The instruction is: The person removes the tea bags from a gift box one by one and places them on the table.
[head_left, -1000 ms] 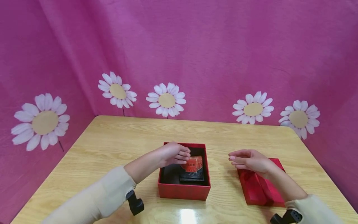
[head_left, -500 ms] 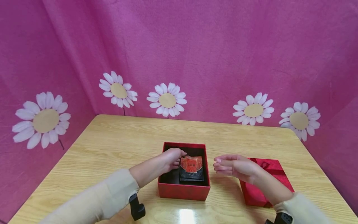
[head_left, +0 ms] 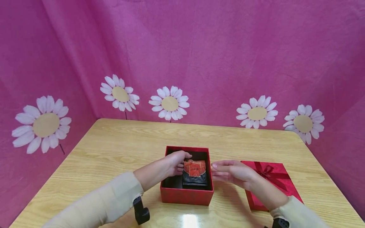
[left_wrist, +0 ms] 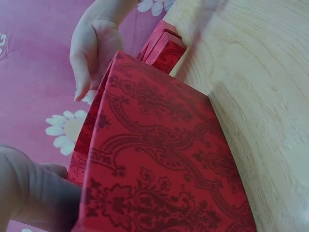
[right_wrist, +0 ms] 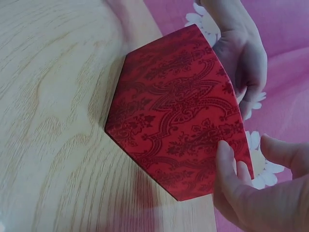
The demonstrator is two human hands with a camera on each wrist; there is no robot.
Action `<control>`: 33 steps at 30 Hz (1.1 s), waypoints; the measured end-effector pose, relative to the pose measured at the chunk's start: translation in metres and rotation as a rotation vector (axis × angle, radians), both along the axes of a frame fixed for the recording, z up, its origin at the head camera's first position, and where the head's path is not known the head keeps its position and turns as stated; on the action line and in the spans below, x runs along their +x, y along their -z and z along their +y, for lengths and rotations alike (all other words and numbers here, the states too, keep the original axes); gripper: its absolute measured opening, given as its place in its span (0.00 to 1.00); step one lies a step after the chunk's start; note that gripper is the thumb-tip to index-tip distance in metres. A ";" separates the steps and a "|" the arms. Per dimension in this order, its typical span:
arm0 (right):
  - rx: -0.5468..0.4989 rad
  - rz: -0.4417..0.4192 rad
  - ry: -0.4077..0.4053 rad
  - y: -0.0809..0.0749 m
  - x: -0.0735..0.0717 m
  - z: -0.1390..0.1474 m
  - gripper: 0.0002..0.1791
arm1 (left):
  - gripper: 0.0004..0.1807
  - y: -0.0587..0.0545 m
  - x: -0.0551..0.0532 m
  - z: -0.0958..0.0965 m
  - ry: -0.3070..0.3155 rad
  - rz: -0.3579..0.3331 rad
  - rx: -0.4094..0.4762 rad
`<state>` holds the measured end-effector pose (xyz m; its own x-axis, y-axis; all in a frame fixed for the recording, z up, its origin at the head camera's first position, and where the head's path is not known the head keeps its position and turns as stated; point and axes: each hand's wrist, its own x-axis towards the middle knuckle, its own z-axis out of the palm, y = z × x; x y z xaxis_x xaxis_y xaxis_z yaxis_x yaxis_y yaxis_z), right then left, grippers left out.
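Note:
A deep red open box (head_left: 186, 196) with a dark inside stands on the table, its outer walls showing a floral pattern in both wrist views. In it lies a black packet (head_left: 195, 172) with an orange-red label. My left hand (head_left: 174, 162) reaches over the box's left rim, fingers extended down inside, right beside the packet's left edge. Outside the right wall is my right hand (head_left: 236, 172). In the right wrist view its fingertips (right_wrist: 225, 151) lie at that wall, while the thumb (right_wrist: 280, 151) stands apart above the rim.
The box's red lid (head_left: 280, 180), with a ribbon and bow, lies on the table to the right, partly under my right forearm. Wooden tabletop (head_left: 128, 142) surrounds the box. Behind it hangs a pink curtain (head_left: 199, 63) with white daisies.
My right hand has moved left, away from over the lid, to the box's right wall. The left hand has drawn back from over the packet to its left side, lower in the box.

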<state>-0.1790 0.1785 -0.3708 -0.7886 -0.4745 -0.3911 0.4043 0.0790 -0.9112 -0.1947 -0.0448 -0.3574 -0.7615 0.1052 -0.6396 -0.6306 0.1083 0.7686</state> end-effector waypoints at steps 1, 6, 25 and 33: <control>0.000 -0.001 0.003 -0.001 0.000 -0.001 0.36 | 0.34 -0.001 0.001 0.000 0.000 0.002 0.004; 0.047 0.000 0.046 -0.002 -0.002 -0.007 0.31 | 0.29 -0.002 0.001 0.001 -0.008 0.030 0.013; 0.086 0.015 0.096 0.004 -0.004 -0.014 0.23 | 0.18 0.017 -0.006 0.005 -0.086 0.130 -0.025; 0.121 0.006 0.082 0.003 -0.006 -0.012 0.27 | 0.15 0.020 -0.006 0.015 -0.023 0.143 0.009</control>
